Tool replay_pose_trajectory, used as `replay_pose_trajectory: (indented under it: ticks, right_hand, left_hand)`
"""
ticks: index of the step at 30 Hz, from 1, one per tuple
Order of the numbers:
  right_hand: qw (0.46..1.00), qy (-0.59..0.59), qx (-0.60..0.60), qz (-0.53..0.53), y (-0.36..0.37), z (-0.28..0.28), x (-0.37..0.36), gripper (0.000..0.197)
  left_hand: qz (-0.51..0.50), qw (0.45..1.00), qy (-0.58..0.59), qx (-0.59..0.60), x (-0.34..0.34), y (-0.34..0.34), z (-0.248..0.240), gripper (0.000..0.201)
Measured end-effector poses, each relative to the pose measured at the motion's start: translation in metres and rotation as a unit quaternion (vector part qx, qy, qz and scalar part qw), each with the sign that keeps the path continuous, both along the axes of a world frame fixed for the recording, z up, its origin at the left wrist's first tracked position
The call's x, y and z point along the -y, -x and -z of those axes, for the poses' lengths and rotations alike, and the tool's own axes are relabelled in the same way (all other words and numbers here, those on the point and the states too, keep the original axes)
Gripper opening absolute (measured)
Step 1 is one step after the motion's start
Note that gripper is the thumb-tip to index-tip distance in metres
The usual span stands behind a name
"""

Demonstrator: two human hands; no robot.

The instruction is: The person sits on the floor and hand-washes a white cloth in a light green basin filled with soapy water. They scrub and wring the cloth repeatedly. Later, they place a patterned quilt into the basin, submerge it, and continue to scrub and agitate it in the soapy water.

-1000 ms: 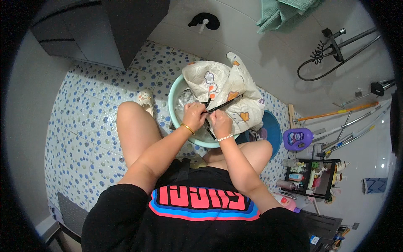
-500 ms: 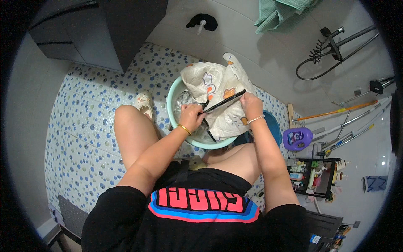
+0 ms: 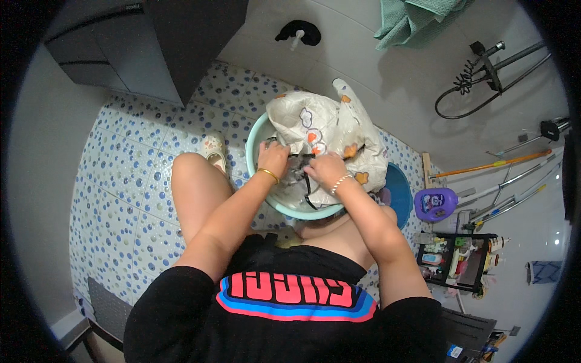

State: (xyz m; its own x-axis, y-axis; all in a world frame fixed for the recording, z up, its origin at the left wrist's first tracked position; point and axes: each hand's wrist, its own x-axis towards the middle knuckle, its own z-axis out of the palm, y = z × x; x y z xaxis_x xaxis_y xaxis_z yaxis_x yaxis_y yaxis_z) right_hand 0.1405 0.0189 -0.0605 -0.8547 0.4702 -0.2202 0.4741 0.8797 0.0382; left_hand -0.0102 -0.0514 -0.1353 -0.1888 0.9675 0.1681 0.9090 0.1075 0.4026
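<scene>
A mint-green basin point(image 3: 252, 145) stands on the floor between my knees. A wet white quilted cloth point(image 3: 327, 118) with flower and cloud prints and black edging is heaped in it and hangs over its right side. My left hand point(image 3: 274, 158), with a gold bangle at the wrist, is closed on the cloth's edge inside the left part of the basin. Close to its right, my right hand point(image 3: 328, 171), wearing a beaded bracelet, pinches the cloth by its black edging. Water glints below and between the hands; my fingertips are partly hidden.
A blue tub point(image 3: 397, 193) sits behind my right knee, beside a purple detergent bottle point(image 3: 436, 204). Mops and poles point(image 3: 493, 162) lean along the right wall near a black rack point(image 3: 457, 260). A dark cabinet point(image 3: 145, 54) stands far left. The tiled floor point(image 3: 133, 175) looks wet.
My right hand has moved left and down, from the raised end of the stretched black edging to beside my left hand. The edging now hangs slack in the basin.
</scene>
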Motion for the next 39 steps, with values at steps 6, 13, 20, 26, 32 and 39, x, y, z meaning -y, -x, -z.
replay_pose_trajectory:
  ticks: [6, 13, 20, 26, 32, 39]
  right_hand:
    - [0.993, 0.006, 0.09, 0.081, -0.03, 0.025, -0.003, 0.032]
    - [0.976, -0.009, 0.013, 0.215, -0.007, 0.049, -0.001, 0.041]
    - [0.943, 0.01, -0.059, 0.328, 0.006, 0.048, -0.012, 0.033]
    - [0.935, 0.022, -0.042, 0.35, 0.012, 0.058, -0.021, 0.019]
    - [0.951, -0.009, -0.049, 0.304, 0.007, 0.07, -0.033, 0.019]
    - [0.922, -0.085, -0.249, 0.282, -0.024, 0.022, -0.016, 0.011]
  left_hand:
    - [-0.142, 0.909, -0.126, 0.371, -0.012, 0.016, 0.007, 0.013]
    - [-0.12, 0.721, -0.133, 0.669, -0.003, 0.028, 0.008, 0.011]
    - [-0.072, 0.64, -0.097, 0.759, 0.004, 0.038, 0.012, 0.016]
    - [-0.102, 0.634, -0.087, 0.761, 0.006, 0.029, -0.008, 0.009]
    - [-0.067, 0.675, -0.129, 0.723, 0.002, 0.026, 0.0, 0.008]
    - [-0.116, 0.737, -0.173, 0.643, -0.003, 0.031, 0.007, 0.014]
